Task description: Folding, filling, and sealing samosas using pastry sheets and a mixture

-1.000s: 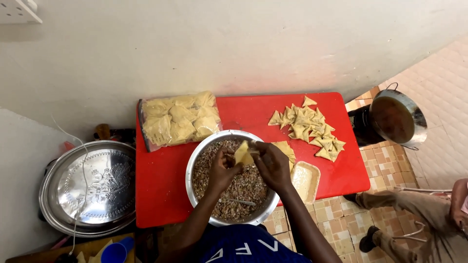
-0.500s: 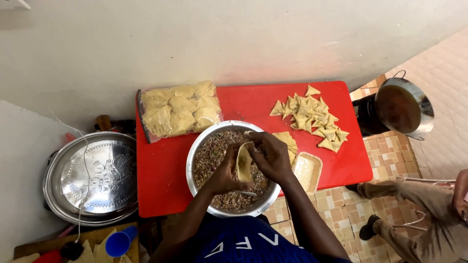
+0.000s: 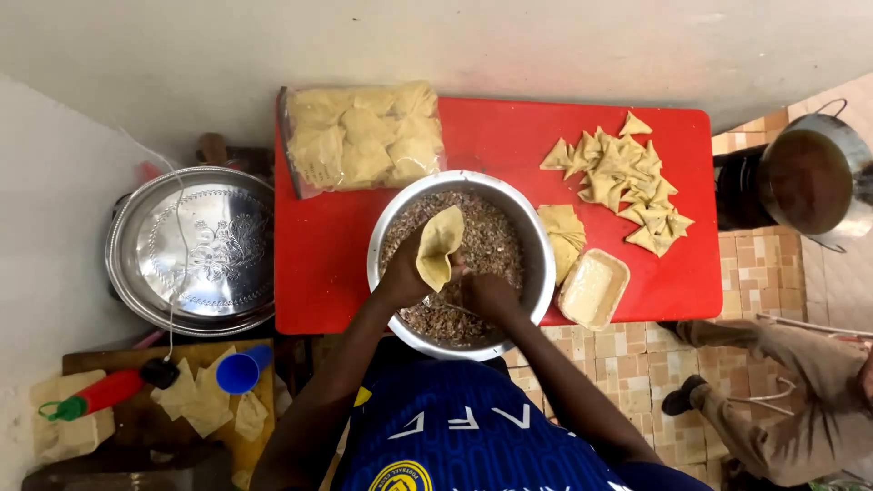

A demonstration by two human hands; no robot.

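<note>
A steel bowl (image 3: 538, 238) of brown minced filling sits at the front of a red table (image 3: 509, 136). My left hand (image 3: 406, 273) holds a pale pastry cone (image 3: 440, 245) upright over the bowl. My right hand (image 3: 489, 293) is low in the bowl and grips a spoon (image 3: 447, 307) that lies in the filling just below the cone. A pile of folded triangular pastries (image 3: 626, 182) lies on the table's right side. Flat pastry sheets (image 3: 564, 233) rest beside the bowl.
A clear bag of folded pastries (image 3: 364, 136) lies at the table's back left. A small pale tray (image 3: 593, 289) sits right of the bowl. A round steel tray (image 3: 193, 251) stands left. A dark pot (image 3: 811, 178) and another person's legs (image 3: 773, 391) are right.
My right hand left the cone and dropped into the bowl onto the spoon. My left hand keeps the cone, now opened upward. The view moved closer.
</note>
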